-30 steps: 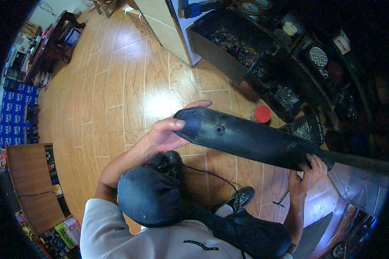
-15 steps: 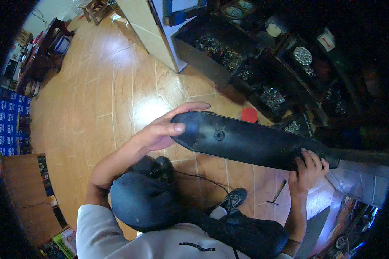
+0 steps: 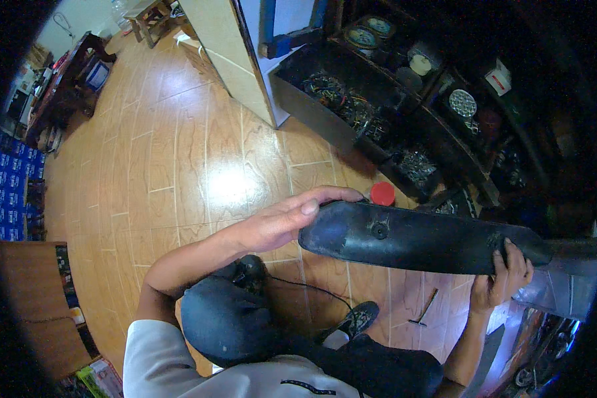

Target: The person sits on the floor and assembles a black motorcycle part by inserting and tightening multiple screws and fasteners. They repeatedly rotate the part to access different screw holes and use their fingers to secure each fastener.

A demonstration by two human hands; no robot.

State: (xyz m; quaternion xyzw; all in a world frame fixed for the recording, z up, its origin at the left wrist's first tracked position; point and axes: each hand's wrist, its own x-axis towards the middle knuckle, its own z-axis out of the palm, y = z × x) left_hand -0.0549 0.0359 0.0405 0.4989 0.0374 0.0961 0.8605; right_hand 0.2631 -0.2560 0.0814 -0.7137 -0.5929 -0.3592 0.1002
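At my far left stands a stack of blue boxes (image 3: 13, 189), with a brown wooden cabinet (image 3: 33, 285) nearer to me and a dark wooden table (image 3: 63, 93) farther off against the wall. Wood-patterned tiles cover the floor (image 3: 152, 166) from there to me. My bent knee (image 3: 222, 318), in dark trousers, comes up below my left forearm. My left hand (image 3: 282, 222) has the left end of a long black panel (image 3: 424, 240) pinched: the thumb presses on its upper face, and a finger stretches out along the far edge; I cannot tell how the other fingers lie. A thin black cable (image 3: 305, 284) runs across the floor toward my shoe (image 3: 360, 320). The panel is raised above the floor in front of me, lying crosswise between my two hands, with a round fitting on the face toward me. Beyond it sits a dark tray (image 3: 312, 123) full of tangled wires, and a red round lid (image 3: 382, 194) shows just past the panel's far edge. Nearer, a T-shaped tool (image 3: 426, 312) lies on the floor. My right hand (image 3: 504, 282) grips the panel near its right end, fingertips slightly spread on its face, thumb by the near edge
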